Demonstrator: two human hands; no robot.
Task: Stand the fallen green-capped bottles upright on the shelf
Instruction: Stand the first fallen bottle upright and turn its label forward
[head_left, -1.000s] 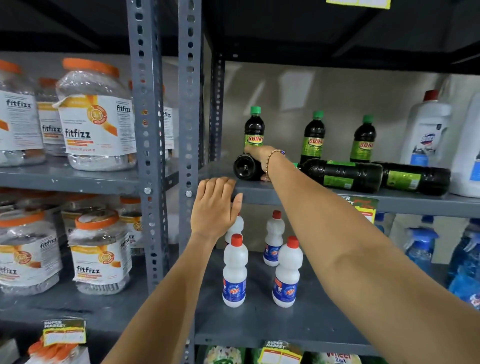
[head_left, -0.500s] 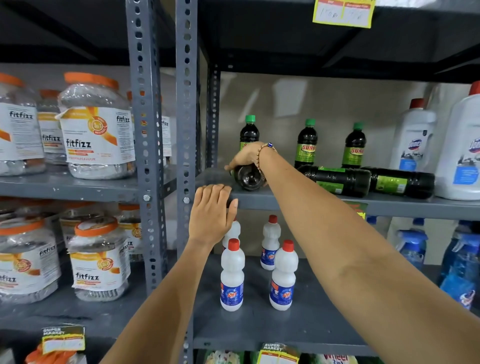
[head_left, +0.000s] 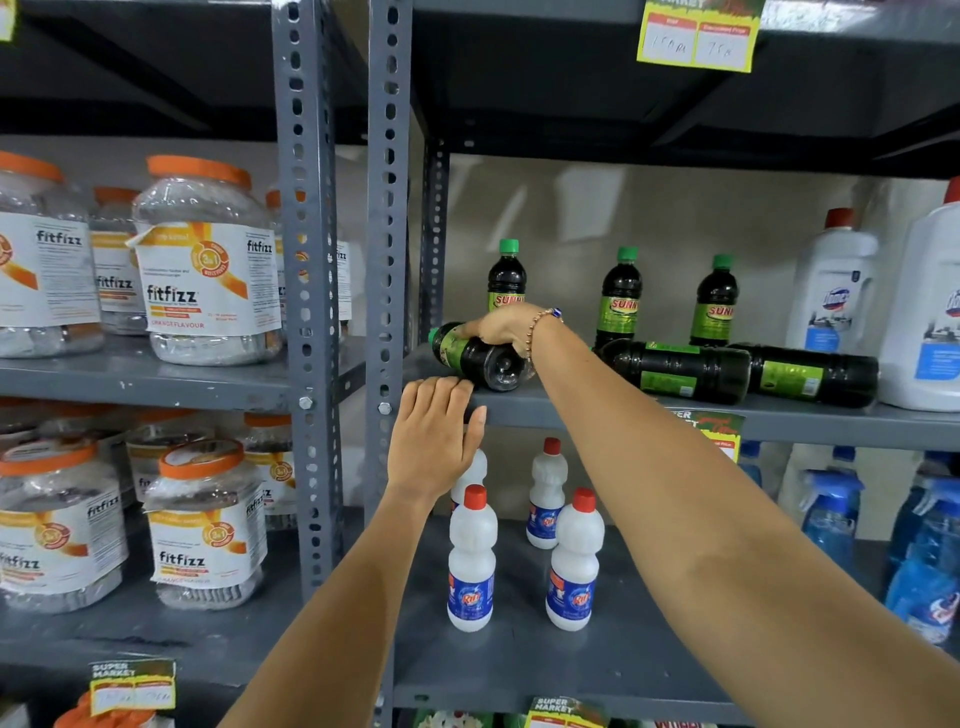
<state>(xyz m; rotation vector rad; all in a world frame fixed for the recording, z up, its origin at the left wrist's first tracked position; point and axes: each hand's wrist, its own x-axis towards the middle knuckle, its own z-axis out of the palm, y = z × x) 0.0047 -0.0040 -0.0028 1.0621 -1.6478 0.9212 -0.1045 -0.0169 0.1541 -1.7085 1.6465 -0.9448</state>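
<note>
A fallen green-capped bottle (head_left: 475, 356) is held on its side by the right hand (head_left: 501, 328), the grip closed around it at the shelf (head_left: 831, 421) front. The left hand (head_left: 434, 441) is laid flat, fingers extended, against the shelf edge. Two further bottles (head_left: 675, 370) (head_left: 810, 374) lie alongside.

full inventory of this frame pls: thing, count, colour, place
Fallen bottle: 1, dark with green label, left front of middle right-hand shelf, under the right hand.
Other fallen bottles: 2, dark, green labels, lying end to end on that shelf.
Upright bottles: 3, dark, green caps, back row.
White jugs: 2, red caps, far right of that shelf.
Small white bottles: 4, red caps, shelf below.
Blue spray bottles: several, lower right.
Fitfizz jars: many, clear, orange lids, left bay.
Price tags: yellow-green, on shelf edges.
Left hand: open, fingers on the shelf's front edge.
Right hand: grip on the fallen bottle.
</note>
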